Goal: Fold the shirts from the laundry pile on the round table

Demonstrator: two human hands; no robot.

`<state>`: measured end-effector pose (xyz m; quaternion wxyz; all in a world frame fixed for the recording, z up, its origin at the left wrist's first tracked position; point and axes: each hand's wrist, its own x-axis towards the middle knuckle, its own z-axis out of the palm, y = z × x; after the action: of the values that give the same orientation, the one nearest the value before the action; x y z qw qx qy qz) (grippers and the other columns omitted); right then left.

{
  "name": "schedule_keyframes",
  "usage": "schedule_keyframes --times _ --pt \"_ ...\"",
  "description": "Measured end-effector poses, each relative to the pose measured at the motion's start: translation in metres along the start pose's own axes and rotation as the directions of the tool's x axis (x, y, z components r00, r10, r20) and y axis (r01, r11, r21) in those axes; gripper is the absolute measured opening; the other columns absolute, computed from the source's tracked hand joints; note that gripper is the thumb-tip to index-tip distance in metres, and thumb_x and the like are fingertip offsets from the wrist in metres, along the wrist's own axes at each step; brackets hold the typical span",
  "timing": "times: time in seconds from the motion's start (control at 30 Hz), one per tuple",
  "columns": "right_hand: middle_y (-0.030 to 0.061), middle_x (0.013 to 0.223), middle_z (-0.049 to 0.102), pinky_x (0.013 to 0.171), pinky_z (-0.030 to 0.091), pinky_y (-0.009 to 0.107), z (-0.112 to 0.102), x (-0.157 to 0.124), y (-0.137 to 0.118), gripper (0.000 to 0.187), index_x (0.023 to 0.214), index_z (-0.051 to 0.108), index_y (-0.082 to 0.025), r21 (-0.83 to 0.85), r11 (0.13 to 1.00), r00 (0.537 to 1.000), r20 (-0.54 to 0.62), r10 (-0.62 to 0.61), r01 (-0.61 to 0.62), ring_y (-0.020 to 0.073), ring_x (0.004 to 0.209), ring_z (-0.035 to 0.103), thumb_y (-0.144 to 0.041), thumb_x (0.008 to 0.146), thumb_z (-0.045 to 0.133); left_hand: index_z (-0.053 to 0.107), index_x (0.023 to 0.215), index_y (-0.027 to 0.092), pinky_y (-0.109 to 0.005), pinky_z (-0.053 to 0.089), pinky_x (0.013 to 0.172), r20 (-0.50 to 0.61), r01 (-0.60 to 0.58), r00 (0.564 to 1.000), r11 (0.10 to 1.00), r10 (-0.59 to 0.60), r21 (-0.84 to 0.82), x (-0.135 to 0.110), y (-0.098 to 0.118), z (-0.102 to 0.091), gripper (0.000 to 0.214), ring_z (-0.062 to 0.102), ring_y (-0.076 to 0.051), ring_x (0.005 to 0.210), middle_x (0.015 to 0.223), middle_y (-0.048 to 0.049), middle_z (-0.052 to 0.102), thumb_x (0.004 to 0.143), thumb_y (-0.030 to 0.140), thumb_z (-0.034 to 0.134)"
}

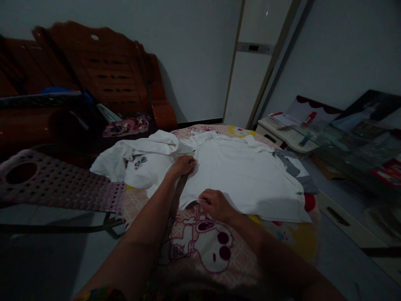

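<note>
A white shirt lies spread across a table covered by a pink patterned cloth with a cartoon dog on it. My left hand is closed at the shirt's left edge, its fingertips pinching the fabric. Closer to me, my right hand pinches the near left edge, which lifts slightly off the cloth. To the left, another white garment with a small dark print lies bunched, partly over the table's side. A grey and white piece of fabric shows at the shirt's right end.
A woven chair stands at the left, in front of a carved wooden bench. At the right is a low cabinet with a glass top, papers and framed pictures. A tall white appliance stands behind the table.
</note>
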<state>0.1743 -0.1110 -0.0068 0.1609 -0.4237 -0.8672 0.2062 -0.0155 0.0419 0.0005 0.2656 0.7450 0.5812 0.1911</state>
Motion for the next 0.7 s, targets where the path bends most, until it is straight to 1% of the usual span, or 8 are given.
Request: schedule_keyframes --times 0.07,0.1,0.2,0.3,0.4,0.47,0.57,0.7 --pt "0.0032 0.091 0.070 0.073 0.045 0.023 0.000 -0.001 0.003 0.014 0.096 0.070 -0.015 0.107 0.994 1.000 0.023 0.003 -0.006 0.0127 0.078 0.062 -0.010 0.091 0.058 0.071 0.090 0.016 -0.026 0.051 0.067 -0.041 0.016 0.999 1.000 -0.015 0.026 0.001 -0.001 0.002 0.022 0.068 -0.018 0.062 0.065 -0.0035 0.071 0.087 0.027 0.052" --pt "0.0028 0.091 0.070 0.074 0.045 0.023 0.000 -0.003 0.003 0.014 0.096 0.070 -0.016 0.106 0.994 0.999 0.047 0.000 -0.005 0.0130 0.079 0.063 -0.010 0.089 0.060 0.072 0.093 0.016 -0.026 0.052 0.069 -0.072 0.032 0.997 0.999 -0.030 0.032 0.002 -0.002 0.003 0.022 0.068 -0.018 0.064 0.068 -0.0038 0.072 0.087 0.026 0.053" --pt "0.0054 0.099 0.071 0.078 0.047 0.027 0.003 -0.008 -0.005 0.018 0.105 0.069 -0.018 -0.037 0.999 0.993 0.115 -0.026 0.030 0.0170 0.087 0.065 -0.017 0.088 0.065 0.071 0.108 0.015 -0.027 0.054 0.075 -0.169 0.070 0.984 0.997 -0.065 0.024 0.007 -0.005 0.006 0.028 0.071 -0.018 0.072 0.086 -0.0070 0.077 0.088 0.024 0.054" --pt "0.0100 0.105 0.069 0.076 0.050 0.030 0.005 -0.008 -0.021 0.021 0.112 0.065 -0.016 -0.232 0.967 0.984 0.164 -0.067 0.105 0.0202 0.090 0.065 -0.025 0.093 0.060 0.069 0.119 0.015 -0.029 0.055 0.086 -0.205 0.034 0.978 0.999 -0.025 0.039 0.014 -0.008 0.007 0.036 0.073 -0.021 0.090 0.105 -0.0098 0.077 0.086 0.022 0.056" --pt "0.0126 0.103 0.067 0.071 0.051 0.031 0.008 0.000 -0.032 0.019 0.108 0.063 -0.014 -0.364 0.912 0.974 0.191 -0.123 0.187 0.0219 0.089 0.066 -0.017 0.095 0.051 0.070 0.122 0.016 -0.031 0.053 0.096 -0.187 -0.002 0.982 0.999 0.010 0.043 0.024 -0.008 0.007 0.040 0.071 -0.023 0.105 0.114 -0.0105 0.076 0.084 0.018 0.057" --pt "0.0128 0.102 0.067 0.070 0.051 0.031 0.012 0.007 -0.034 0.020 0.107 0.062 -0.014 -0.391 0.897 0.972 0.183 -0.144 0.207 0.0223 0.089 0.066 -0.012 0.094 0.048 0.070 0.123 0.016 -0.032 0.052 0.098 -0.183 0.014 0.983 1.000 -0.009 0.025 0.033 -0.006 0.007 0.042 0.070 -0.024 0.108 0.117 -0.0107 0.075 0.083 0.016 0.056" --pt "0.0121 0.102 0.069 0.070 0.049 0.030 0.016 0.018 -0.031 0.018 0.104 0.062 -0.015 -0.346 0.925 0.984 0.137 -0.115 0.157 0.0220 0.087 0.067 -0.017 0.096 0.047 0.069 0.125 0.015 -0.030 0.052 0.094 -0.180 0.051 0.982 0.998 -0.058 -0.044 0.048 -0.004 0.004 0.045 0.070 -0.022 0.104 0.115 -0.0108 0.075 0.082 0.015 0.056" --pt "0.0062 0.088 0.071 0.069 0.043 0.028 0.014 0.025 -0.026 0.018 0.104 0.063 -0.018 -0.162 0.987 0.999 0.024 0.021 -0.017 0.0194 0.078 0.065 -0.023 0.095 0.049 0.067 0.126 0.011 -0.028 0.055 0.075 -0.170 0.057 0.981 0.982 -0.088 -0.179 0.073 0.000 -0.001 0.046 0.069 -0.019 0.080 0.097 -0.0097 0.076 0.082 0.016 0.054"
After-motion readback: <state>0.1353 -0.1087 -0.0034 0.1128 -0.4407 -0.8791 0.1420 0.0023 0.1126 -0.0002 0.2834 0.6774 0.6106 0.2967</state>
